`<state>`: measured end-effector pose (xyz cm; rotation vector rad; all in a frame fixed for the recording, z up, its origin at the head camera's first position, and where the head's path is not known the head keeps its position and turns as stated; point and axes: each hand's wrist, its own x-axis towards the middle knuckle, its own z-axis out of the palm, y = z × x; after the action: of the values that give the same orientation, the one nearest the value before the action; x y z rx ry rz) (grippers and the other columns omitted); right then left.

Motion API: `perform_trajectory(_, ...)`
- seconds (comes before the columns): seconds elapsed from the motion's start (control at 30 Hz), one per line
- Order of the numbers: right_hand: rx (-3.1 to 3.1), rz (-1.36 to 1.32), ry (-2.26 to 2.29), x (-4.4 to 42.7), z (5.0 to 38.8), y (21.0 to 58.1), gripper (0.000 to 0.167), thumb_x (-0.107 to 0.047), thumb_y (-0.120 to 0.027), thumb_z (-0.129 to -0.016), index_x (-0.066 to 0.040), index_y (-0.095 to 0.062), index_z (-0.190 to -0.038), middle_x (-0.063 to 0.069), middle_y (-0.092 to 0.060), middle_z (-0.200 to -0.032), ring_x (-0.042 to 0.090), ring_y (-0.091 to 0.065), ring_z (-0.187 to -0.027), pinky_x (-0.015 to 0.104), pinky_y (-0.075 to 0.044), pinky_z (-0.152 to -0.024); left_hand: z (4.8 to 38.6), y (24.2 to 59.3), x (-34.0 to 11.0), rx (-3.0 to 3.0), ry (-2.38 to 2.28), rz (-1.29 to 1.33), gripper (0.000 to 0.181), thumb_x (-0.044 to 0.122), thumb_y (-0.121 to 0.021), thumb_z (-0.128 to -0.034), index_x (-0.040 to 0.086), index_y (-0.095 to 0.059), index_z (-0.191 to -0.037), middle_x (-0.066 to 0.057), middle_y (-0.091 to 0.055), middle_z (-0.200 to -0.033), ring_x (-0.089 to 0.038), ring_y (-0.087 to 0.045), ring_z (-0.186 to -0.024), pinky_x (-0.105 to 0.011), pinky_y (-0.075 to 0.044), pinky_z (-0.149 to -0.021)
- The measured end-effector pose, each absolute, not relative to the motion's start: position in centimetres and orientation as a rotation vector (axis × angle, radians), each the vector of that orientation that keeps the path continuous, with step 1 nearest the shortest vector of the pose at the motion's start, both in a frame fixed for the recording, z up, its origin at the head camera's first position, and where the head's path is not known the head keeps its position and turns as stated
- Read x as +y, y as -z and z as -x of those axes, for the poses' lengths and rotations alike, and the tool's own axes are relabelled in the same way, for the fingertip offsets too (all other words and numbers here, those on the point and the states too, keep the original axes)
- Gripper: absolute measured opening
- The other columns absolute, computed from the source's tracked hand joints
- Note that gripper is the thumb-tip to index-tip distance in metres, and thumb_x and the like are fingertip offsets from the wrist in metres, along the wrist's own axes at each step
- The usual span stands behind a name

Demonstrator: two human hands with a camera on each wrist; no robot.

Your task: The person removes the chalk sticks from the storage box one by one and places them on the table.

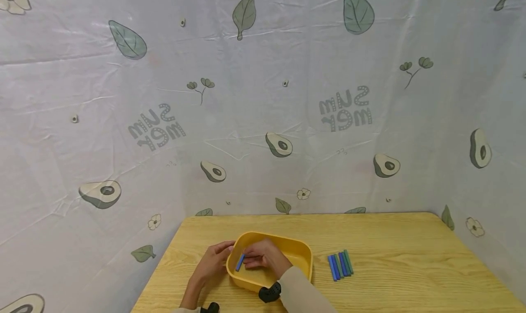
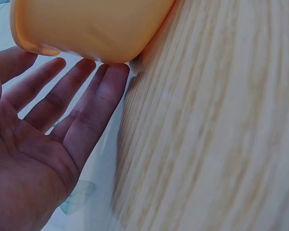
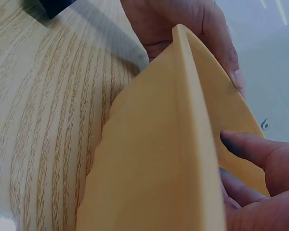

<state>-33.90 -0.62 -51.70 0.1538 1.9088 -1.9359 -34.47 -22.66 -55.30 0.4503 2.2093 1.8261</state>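
A yellow plastic bin [image 1: 302, 253] stands on the wooden table in the head view. Inside it, by the left wall, is a blue stick [image 1: 240, 262] that looks like chalk. My right hand [image 1: 263, 254] reaches into the bin, its fingertips close beside this stick. In the right wrist view a gap shows between thumb and fingers, whose tips [image 3: 229, 139] are stained dark; the rim hides part of the hand. My left hand [image 1: 213, 260] touches the bin's outer left side with outstretched fingers [image 2: 103, 96].
Right of the bin, several blue and green sticks [image 1: 340, 265] lie side by side in a row on the table [image 1: 411, 258]. A patterned plastic sheet [image 1: 246, 112] hangs behind and around the table. Black wrist devices [image 1: 270, 292] sit on both wrists.
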Motion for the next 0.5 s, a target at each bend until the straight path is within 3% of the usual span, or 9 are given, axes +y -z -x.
perform_trajectory(0.2,1.933,-0.151,1.956,-0.88,33.88,51.93,0.022,0.005,-0.07,-0.097,0.019,-0.073,-0.113,0.034,-0.076,-0.116,0.042,-0.078,-0.105,0.051,-0.065,-0.092,34.5,55.4,-22.56,2.22,-1.815,-0.464,0.052,0.036,-0.058,-0.1127,0.003,-0.059,-0.153,-0.024,-0.063,-0.15,-0.023,-0.068,-0.125,-0.035,-0.064,-0.088)
perform_trajectory(0.5,1.944,-0.153,1.961,-1.39,33.72,51.89,0.018,0.006,-0.073,-0.095,0.018,-0.076,-0.109,0.029,-0.079,-0.105,0.032,-0.08,-0.091,0.049,-0.066,-0.089,34.49,55.31,-22.63,2.263,-1.789,-0.491,0.051,0.036,-0.057,-0.1129,0.004,-0.06,-0.152,-0.025,-0.062,-0.151,-0.026,-0.07,-0.123,-0.032,-0.064,-0.085)
